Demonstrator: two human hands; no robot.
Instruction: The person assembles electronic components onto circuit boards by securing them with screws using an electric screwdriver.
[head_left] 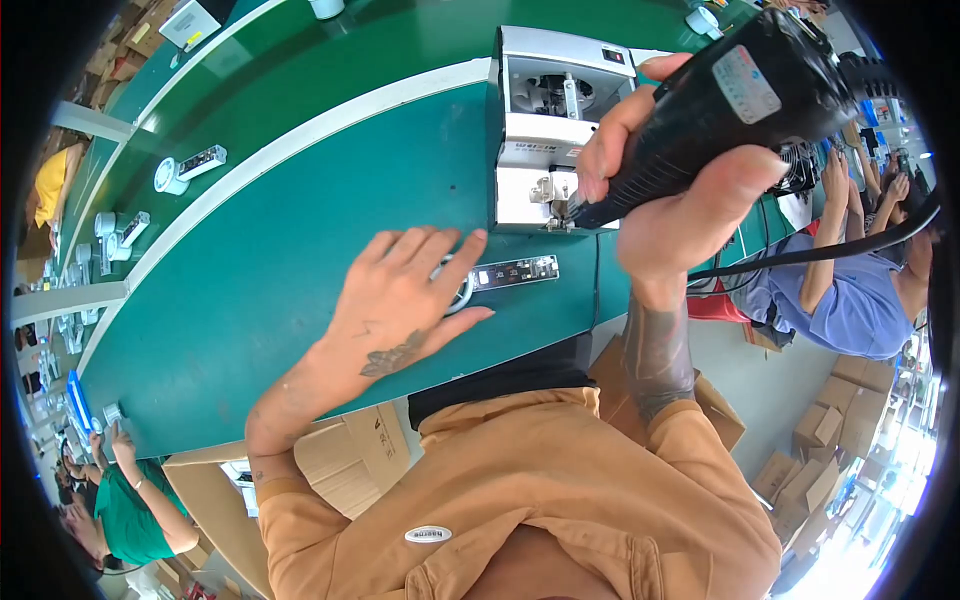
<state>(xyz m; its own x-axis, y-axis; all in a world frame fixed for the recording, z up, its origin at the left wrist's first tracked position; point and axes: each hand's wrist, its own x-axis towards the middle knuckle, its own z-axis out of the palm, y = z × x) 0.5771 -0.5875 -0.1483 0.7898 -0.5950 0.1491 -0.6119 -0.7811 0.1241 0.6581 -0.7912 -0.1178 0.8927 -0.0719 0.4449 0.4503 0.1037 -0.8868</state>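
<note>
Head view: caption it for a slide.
Right hand holding a corded black tool by a silver machine, left hand partly covering a white piece with a dark strip.

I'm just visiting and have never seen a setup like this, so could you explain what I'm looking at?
There's no robot here: these are a person's own bare hands. The single picture comes from a wide fisheye camera worn on their head, looking down, so straight edges look bent. The right hand grips a black handheld tool, its lower end at the front of a boxy machine; I can't tell whether they touch. The left hand lies over a pale, rounded part, mostly hidden, beside a narrow strip on the green table. Other people appear around the edges.
</note>
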